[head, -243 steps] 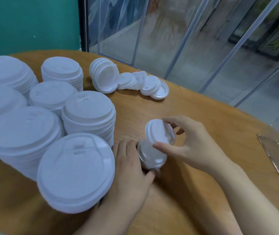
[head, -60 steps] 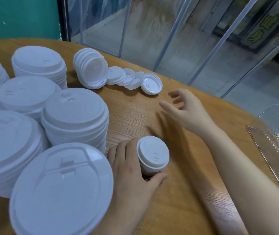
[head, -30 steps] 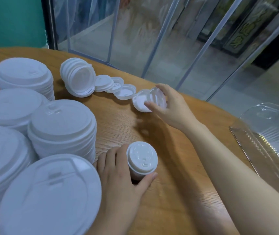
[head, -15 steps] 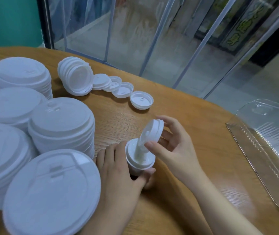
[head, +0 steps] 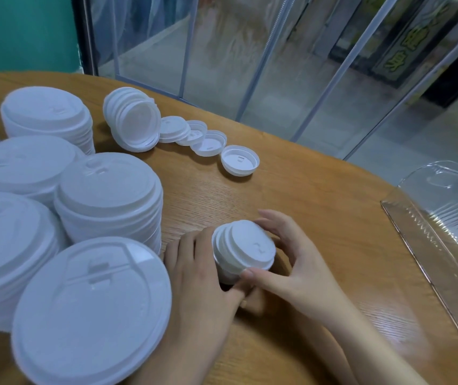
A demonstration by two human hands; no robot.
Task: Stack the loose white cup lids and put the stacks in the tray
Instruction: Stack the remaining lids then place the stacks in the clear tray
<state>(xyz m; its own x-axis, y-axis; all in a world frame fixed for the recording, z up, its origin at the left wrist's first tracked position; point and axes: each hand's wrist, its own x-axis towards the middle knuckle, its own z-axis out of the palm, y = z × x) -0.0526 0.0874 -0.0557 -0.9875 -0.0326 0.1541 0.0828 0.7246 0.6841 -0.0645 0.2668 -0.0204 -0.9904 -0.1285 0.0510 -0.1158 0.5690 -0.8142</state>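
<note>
Head view: the wooden tabletop (head: 319,207) is crowded along its left edge with tall stacks of big white lids (head: 105,195). A clear tray (head: 444,218) sits at the right edge. Near the front edge, a small stack of white lids (head: 243,252) is gripped by the left hand (head: 203,276), fingers curled round it, and pinched by the right hand (head: 291,262) between thumb and fingers. A loose lid (head: 239,160) lies upturned toward the far edge.
</note>
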